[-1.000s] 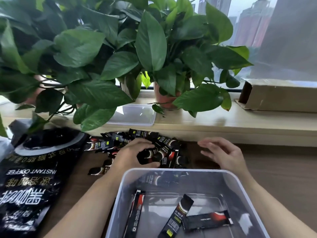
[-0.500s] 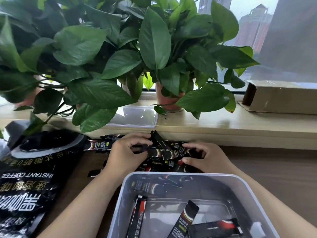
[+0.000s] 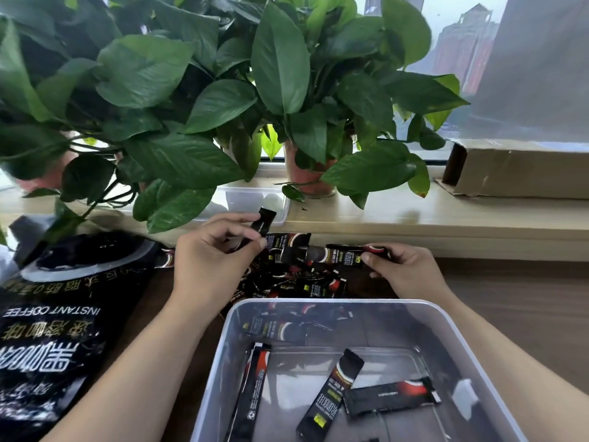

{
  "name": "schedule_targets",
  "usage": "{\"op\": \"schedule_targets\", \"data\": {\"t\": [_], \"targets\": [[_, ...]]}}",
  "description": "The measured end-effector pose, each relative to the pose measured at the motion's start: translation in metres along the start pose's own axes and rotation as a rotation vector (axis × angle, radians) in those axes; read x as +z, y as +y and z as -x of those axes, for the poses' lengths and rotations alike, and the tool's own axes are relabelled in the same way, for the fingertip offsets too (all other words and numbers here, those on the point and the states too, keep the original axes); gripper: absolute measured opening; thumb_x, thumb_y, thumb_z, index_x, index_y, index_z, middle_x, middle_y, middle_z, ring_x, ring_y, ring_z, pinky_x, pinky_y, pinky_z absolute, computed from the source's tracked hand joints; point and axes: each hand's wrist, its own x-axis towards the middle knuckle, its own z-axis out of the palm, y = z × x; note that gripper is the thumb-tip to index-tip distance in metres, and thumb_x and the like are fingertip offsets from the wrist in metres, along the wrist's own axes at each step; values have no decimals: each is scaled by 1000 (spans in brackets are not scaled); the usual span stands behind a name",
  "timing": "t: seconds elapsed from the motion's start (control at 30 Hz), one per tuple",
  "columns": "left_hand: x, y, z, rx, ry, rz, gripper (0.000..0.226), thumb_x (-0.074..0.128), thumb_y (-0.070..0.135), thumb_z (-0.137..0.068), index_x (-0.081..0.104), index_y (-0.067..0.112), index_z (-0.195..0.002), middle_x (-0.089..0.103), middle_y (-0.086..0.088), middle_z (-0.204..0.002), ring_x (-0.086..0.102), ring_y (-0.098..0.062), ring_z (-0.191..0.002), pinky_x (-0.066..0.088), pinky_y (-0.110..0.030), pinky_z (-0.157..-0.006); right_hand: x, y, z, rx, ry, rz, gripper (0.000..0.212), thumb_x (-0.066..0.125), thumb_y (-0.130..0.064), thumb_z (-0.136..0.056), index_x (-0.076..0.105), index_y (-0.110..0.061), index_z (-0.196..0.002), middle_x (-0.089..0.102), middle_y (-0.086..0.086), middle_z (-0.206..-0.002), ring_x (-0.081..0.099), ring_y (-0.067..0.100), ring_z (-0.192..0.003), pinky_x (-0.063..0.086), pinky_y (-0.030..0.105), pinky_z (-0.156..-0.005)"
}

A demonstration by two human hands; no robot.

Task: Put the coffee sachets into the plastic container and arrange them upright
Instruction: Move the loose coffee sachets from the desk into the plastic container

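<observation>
A clear plastic container [image 3: 322,304] stands at the near edge with three black coffee sachets [image 3: 331,397] lying flat or leaning inside it. Just beyond its far rim lies a heap of black sachets [image 3: 299,282] on the dark table. My left hand [image 3: 210,263] is raised over the heap's left side and pinches one sachet [image 3: 263,222] that sticks up and to the right. My right hand [image 3: 404,271] grips the right end of a few sachets [image 3: 338,255] held level above the heap.
A large black instant-coffee bag [image 3: 54,314] lies at the left. Potted plants [image 3: 306,177] with big leaves overhang the wooden sill behind the heap. A clear lid [image 3: 251,202] rests on the sill, and a cardboard box [image 3: 522,170] sits at the right.
Both hands closed in on the heap, took hold of sachets and lifted them slightly. The left hand's sachet now points up toward the sill.
</observation>
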Motion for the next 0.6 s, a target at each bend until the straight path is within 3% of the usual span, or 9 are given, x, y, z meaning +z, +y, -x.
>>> {"op": "schedule_targets", "data": {"t": [0.07, 0.13, 0.27, 0.4, 0.5, 0.6], "targets": [[-4, 10, 1, 58, -6, 29, 17, 81, -8, -74, 72, 6, -73, 75, 0, -102, 70, 0, -91, 51, -10, -79, -2, 1, 1, 38, 0, -78, 18, 76, -4, -83, 81, -22, -79, 76, 0, -77, 65, 11, -66, 59, 29, -75], [-9, 20, 2, 99, -1, 66, 19, 80, -9, -73, 72, 8, -74, 75, -1, -101, 71, -2, -90, 52, -11, -80, -3, 1, 2, 69, -8, -156, 25, 74, 0, -83, 81, -22, -74, 75, 0, -75, 66, 11, -68, 59, 24, -72], [-16, 45, 9, 40, -55, 253, 20, 79, -10, -68, 69, 5, -76, 79, 4, -93, 73, -4, -89, 53, -13, -79, -2, -2, 6, 86, -28, -209, 26, 72, 5, -83, 79, -19, -76, 75, -2, -73, 68, 9, -68, 60, 22, -71], [-22, 65, 23, -36, -355, 287, 22, 80, 1, -63, 69, 6, -80, 79, -1, -101, 74, -12, -91, 58, -19, -77, -2, -3, 7, 105, -15, -258, 23, 72, 7, -83, 78, -15, -80, 74, 0, -73, 67, 12, -66, 59, 20, -68], [-19, 67, 32, -70, -589, 203, 25, 88, 5, -63, 73, 10, -84, 78, -3, -106, 73, -18, -96, 59, -27, -81, -3, -1, 5, 117, -38, -222, 21, 73, 3, -83, 79, -17, -83, 76, 2, -79, 69, 17, -73, 60, 26, -78], [-14, 68, 38, -102, -705, 162, 27, 88, 6, -65, 74, 11, -88, 78, -3, -107, 72, -24, -97, 59, -35, -81, -3, -1, 5, 102, -39, -211, 22, 71, 4, -84, 78, -17, -83, 76, 0, -78, 68, 17, -75, 60, 27, -81]]}}
